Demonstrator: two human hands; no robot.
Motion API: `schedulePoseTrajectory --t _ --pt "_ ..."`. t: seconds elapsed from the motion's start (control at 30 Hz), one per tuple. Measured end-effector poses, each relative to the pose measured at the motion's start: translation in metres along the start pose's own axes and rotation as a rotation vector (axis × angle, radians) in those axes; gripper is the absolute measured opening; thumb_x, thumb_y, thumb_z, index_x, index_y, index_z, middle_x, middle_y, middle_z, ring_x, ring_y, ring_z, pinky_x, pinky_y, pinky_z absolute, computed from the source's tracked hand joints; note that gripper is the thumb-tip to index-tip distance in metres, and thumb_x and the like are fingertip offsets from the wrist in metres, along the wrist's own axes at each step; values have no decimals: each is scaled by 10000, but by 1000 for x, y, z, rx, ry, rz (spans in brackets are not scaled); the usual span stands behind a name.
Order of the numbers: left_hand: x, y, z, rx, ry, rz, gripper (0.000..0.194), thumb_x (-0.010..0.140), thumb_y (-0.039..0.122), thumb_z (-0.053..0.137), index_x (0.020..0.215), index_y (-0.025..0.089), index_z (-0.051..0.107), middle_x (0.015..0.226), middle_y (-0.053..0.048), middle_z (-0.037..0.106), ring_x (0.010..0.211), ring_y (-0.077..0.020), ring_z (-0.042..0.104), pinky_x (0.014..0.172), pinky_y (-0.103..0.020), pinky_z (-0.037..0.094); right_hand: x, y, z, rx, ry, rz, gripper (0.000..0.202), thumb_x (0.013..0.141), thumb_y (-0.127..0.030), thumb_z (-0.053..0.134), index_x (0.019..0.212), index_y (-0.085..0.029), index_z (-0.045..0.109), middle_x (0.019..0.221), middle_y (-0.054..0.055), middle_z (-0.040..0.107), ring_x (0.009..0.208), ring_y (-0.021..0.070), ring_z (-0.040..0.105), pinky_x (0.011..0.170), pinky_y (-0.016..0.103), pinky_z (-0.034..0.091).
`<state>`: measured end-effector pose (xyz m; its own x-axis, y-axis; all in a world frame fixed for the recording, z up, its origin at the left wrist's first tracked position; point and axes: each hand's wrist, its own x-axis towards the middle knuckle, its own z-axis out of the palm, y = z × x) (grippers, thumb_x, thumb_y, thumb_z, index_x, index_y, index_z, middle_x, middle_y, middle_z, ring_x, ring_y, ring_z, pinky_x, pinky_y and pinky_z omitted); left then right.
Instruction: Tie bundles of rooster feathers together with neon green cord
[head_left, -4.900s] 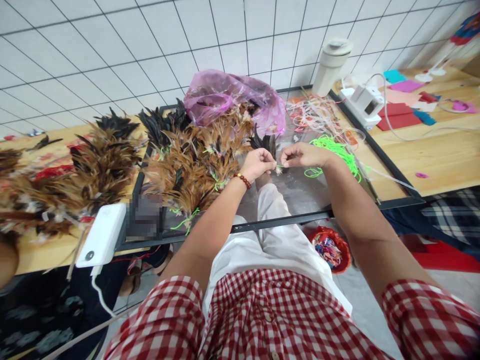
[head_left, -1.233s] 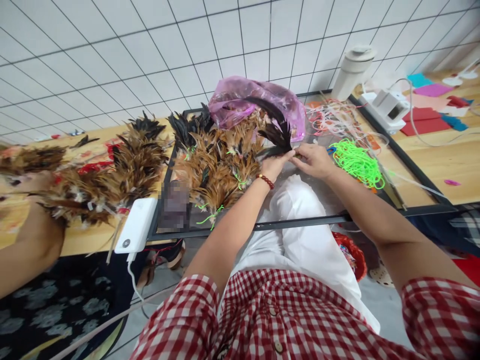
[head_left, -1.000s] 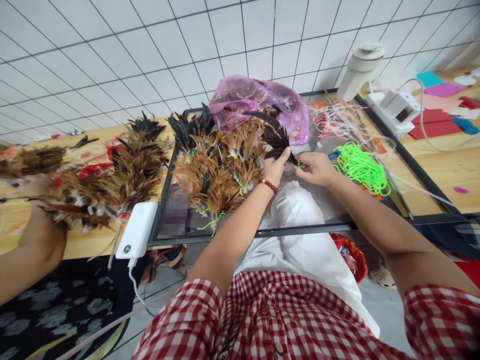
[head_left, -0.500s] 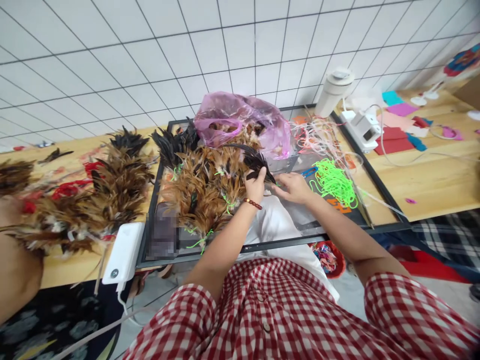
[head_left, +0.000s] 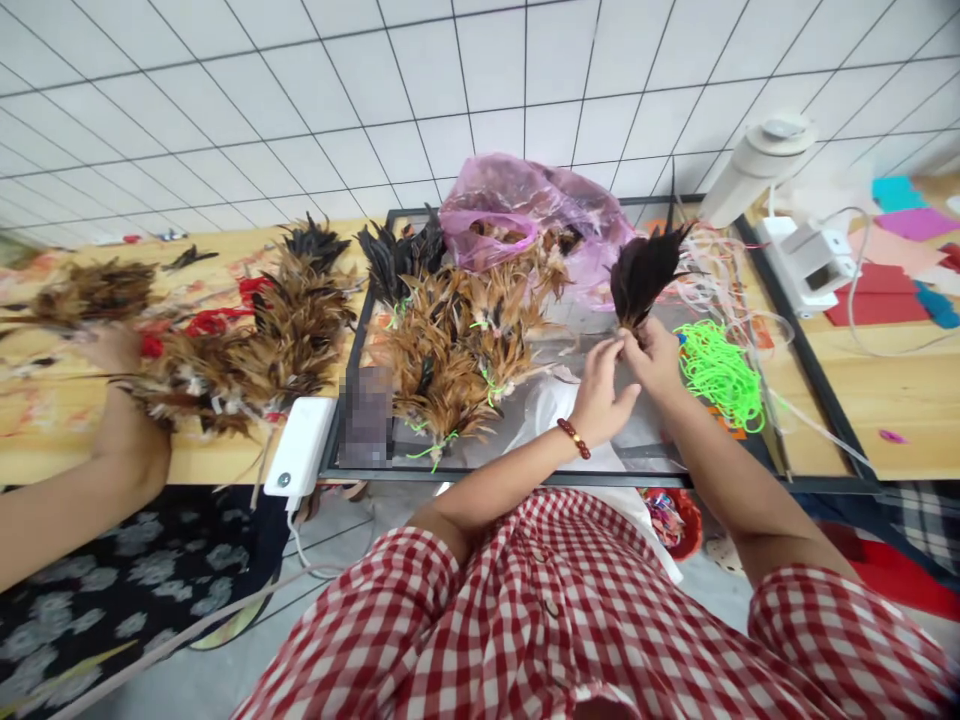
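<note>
Black feathers (head_left: 643, 280) moved right — bag (head_left: 517, 190), cord (head_left: 718, 375) near

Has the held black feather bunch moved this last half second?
Yes: the bunch moved right, from in front of the purple plastic bag to its right edge.

The head camera looks down — and forward.

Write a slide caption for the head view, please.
Right hand holding black feathers, left hand close beside it, near green string.
</note>
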<state>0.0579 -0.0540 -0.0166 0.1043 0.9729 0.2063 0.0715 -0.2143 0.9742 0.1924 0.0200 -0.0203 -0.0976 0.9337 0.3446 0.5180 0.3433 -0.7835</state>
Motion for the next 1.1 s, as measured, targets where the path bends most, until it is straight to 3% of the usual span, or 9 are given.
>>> schedulePoseTrajectory --t 0.1,0.23,0.3,0.4,0.57,0.7,0.83,0.93,1.1 --pt "3 -1 -11 -53 41 -141 595 855 263 717 1417 219 527 1494 -195 523 1123 -235 661 985 -432 579 10 -8 2 125 56 129 360 881 -581 614 801 -238 539 663 -13 571 595 153 511 587 302 419" --pt "26 1 -33 -221 225 -286 422 884 279 730 1277 194 603 1313 -138 659 1019 -170 676 930 -336 580 26 -27 13 180 -109 241 384 826 -570 662 716 -244 491 585 -40 509 545 134 461 551 280 382" --pt "38 3 -41 -344 274 -358 367 900 357 729 1208 186 628 1191 -106 702 950 -155 687 821 -285 592 31 -37 21 162 -141 249 328 832 -498 658 714 -237 498 591 -35 538 572 136 498 578 273 402" --pt "50 6 -48 -459 238 -480 343 892 467 728 1038 165 656 942 -43 711 747 -115 663 677 -244 582 34 -50 33 21 -151 244 194 861 -356 612 742 -206 583 637 -3 626 623 153 572 625 274 424" --pt "63 12 -55 -478 281 -584 271 878 395 737 815 168 604 675 34 632 609 -86 616 663 -235 583 24 -68 42 -131 -224 145 227 913 -246 562 997 -173 760 862 61 792 802 209 702 778 309 499" --pt "76 19 -72 -417 342 -580 231 869 310 722 771 175 562 626 45 613 545 -70 597 566 -177 517 10 -68 26 -63 -202 126 374 911 -279 602 1243 -169 733 1053 88 815 839 219 736 829 333 544" --pt "85 31 -102 -361 440 -470 216 880 316 715 789 191 564 622 53 587 491 -58 559 454 -153 394 0 -46 -12 -220 -106 122 243 879 -268 620 1027 -190 796 984 95 815 859 250 734 820 367 545" --pt "84 46 -122 -317 489 -372 209 880 329 725 809 207 571 634 52 585 473 -51 513 427 -154 349 -3 -33 -28 -304 -138 143 229 856 -249 636 1007 -196 799 939 90 809 822 249 724 770 359 531" --pt "65 69 -142 -175 399 -279 212 873 306 722 1066 251 656 627 47 596 467 -84 504 419 -187 351 -1 -53 -4 -459 -352 46 252 916 -247 597 1059 -215 803 1031 92 801 914 252 724 766 335 492"
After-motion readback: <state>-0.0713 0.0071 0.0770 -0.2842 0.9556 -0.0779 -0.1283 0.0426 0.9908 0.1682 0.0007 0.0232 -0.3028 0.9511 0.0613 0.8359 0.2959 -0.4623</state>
